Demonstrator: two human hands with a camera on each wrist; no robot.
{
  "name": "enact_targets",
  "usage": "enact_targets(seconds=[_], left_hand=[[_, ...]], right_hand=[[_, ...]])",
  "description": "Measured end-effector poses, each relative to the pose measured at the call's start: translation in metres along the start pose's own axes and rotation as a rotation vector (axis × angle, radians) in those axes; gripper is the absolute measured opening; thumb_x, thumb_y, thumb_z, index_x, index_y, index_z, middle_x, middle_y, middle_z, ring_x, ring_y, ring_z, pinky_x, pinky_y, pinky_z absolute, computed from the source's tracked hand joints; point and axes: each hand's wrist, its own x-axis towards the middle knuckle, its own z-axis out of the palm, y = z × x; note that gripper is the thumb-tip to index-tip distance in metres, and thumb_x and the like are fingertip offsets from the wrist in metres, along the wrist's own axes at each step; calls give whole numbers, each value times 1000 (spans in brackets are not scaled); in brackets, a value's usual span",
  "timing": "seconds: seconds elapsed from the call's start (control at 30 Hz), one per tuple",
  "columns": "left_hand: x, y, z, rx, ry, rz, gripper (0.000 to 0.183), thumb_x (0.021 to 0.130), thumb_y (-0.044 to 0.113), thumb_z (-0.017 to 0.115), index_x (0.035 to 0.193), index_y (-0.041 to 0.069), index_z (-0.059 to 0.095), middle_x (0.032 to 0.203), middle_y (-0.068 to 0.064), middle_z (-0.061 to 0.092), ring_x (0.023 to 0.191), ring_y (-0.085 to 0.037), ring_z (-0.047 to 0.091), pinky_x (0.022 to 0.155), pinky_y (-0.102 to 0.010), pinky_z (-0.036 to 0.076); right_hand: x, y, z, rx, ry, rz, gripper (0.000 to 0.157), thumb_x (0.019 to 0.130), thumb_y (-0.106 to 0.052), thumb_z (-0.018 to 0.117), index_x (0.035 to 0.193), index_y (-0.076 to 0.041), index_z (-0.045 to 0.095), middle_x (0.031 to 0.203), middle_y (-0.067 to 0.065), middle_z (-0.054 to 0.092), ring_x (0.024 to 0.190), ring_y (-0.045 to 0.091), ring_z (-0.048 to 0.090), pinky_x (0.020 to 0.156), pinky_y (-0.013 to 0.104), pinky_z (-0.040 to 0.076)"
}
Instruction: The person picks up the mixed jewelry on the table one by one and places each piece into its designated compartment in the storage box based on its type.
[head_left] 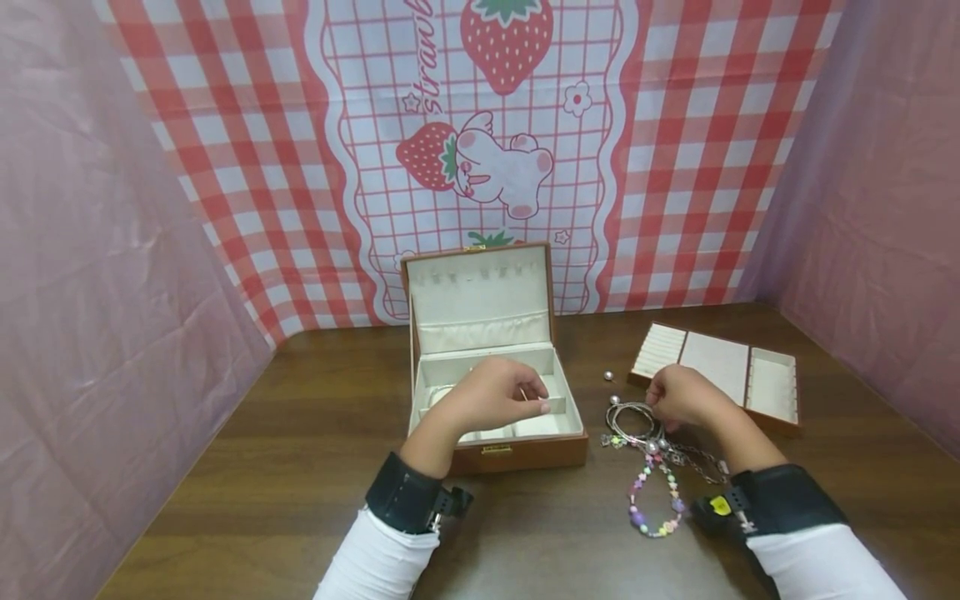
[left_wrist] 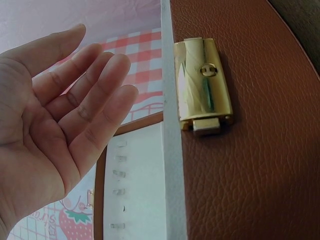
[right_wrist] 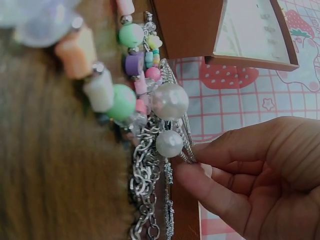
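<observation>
My left hand (head_left: 491, 392) hovers over the open brown jewelry box (head_left: 525, 458), its fingers loosely bent and nothing held, as the left wrist view also shows. A gold clasp (left_wrist: 202, 82) sits on the box's front. To the right of the box, my right hand (head_left: 686, 396) pinches the edge of a coiled silver bracelet (right_wrist: 187, 150) between thumb and finger. Large white pearl beads (right_wrist: 170, 101) lie against these strands. Tangled close by are a silver chain (right_wrist: 142, 175) and a pastel beaded bracelet (head_left: 639, 518), which loops toward the front of the table.
Behind my right hand lies a brown tray (head_left: 712, 358) with cream lining and a ridged ring section. A single small pearl piece (head_left: 608, 377) rests between box and tray. The raised box lid (head_left: 483, 292) stands before a checked strawberry cloth (head_left: 292, 208).
</observation>
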Motion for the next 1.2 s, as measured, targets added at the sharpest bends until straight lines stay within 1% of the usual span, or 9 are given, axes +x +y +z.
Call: enact_targets(seconds=[0.1, 0.3, 0.43, 0.67, 0.8, 0.97, 1.1, 1.2], left_hand=[[0, 0, 0, 2, -1, 1, 8, 88, 17, 72, 90, 9, 75, 78, 3, 71, 73, -4, 63, 69, -20, 49], [-1, 0, -2, 3, 0, 0, 9, 88, 17, 72, 90, 9, 75, 78, 4, 71, 73, -3, 63, 69, -19, 49], [-2, -1, -2, -7, 2, -5, 9, 88, 18, 72, 90, 10, 74, 79, 5, 71, 73, -3, 62, 68, -19, 49], [-2, -3, -1, -31, 11, -26, 9, 89, 19, 72, 91, 10, 73, 80, 5, 71, 73, -3, 61, 68, -20, 49], [-3, -4, -1, -67, 15, -30, 9, 89, 19, 72, 92, 11, 73, 81, 5, 71, 75, -3, 62, 69, -21, 50], [-3, -6, -1, -104, 28, -41, 8, 89, 19, 72, 90, 11, 73, 81, 5, 71, 74, -3, 61, 68, -21, 50], [-3, -7, -1, -89, 53, -66, 8, 88, 19, 72, 88, 12, 73, 78, 6, 70, 70, -2, 59, 66, -21, 48], [-3, -6, -1, -52, 75, -98, 9, 88, 21, 72, 89, 12, 73, 79, 5, 70, 71, -5, 60, 67, -22, 48]], right_hand=[[0, 0, -2, 20, 15, -16, 14, 73, 9, 56, 84, 10, 65, 79, 15, 65, 55, 21, 65, 55, 34, 57], [1, -3, -3, 130, 50, -32, 17, 75, 11, 54, 90, 15, 62, 83, 22, 64, 58, 23, 66, 56, 34, 58], [0, -5, -5, 163, 76, -49, 19, 76, 11, 52, 91, 17, 60, 81, 20, 62, 59, 22, 65, 56, 34, 58], [-6, -15, -13, 167, 111, -72, 14, 82, 8, 57, 94, 16, 60, 77, 18, 62, 59, 22, 64, 58, 38, 58], [-10, -25, -16, 204, 132, -101, 13, 84, 8, 58, 95, 14, 61, 78, 17, 62, 61, 22, 64, 59, 39, 58], [-16, -43, -18, 232, 160, -133, 14, 86, 7, 58, 97, 14, 62, 79, 12, 63, 62, 21, 65, 59, 35, 58], [-22, -57, -18, 197, 194, -170, 13, 85, 5, 59, 96, 11, 64, 76, 9, 64, 61, 21, 65, 55, 32, 56], [-25, -66, -18, 164, 213, -188, 12, 85, 3, 61, 95, 8, 65, 76, 9, 65, 62, 21, 65, 52, 30, 53]])
